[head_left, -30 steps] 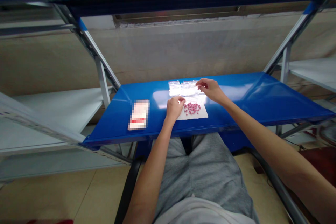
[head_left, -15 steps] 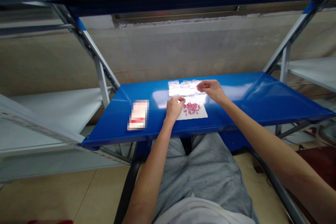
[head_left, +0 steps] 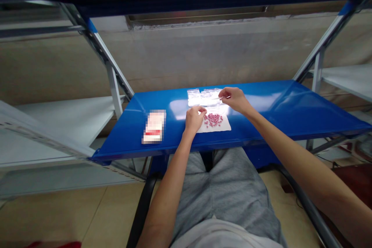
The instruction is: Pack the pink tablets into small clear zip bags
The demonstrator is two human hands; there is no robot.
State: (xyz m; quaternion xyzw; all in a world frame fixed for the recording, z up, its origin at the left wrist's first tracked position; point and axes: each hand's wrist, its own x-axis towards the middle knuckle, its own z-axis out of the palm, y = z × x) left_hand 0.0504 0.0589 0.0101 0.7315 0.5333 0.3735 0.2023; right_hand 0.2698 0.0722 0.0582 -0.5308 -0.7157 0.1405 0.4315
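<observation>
Right hand beside glare-washed bags — its grip unclear

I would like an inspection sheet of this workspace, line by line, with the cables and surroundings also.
Surface: blue tabletop, glossy, with bright reflections.
Job's things: pink beads loose on a white sheet; clear plastic bags behind.
Clutter: flat pale item with red band, at left, pixelated.
Hands: left hand beside the beads, grip unclear; right hand at the bags' right end, a thin pale item seemingly at its fingertips.
Cables: thin dark line low at right, perhaps a cable.
Surroundings: bare wall, metal uprights, side shelves, black chair armrests.
</observation>
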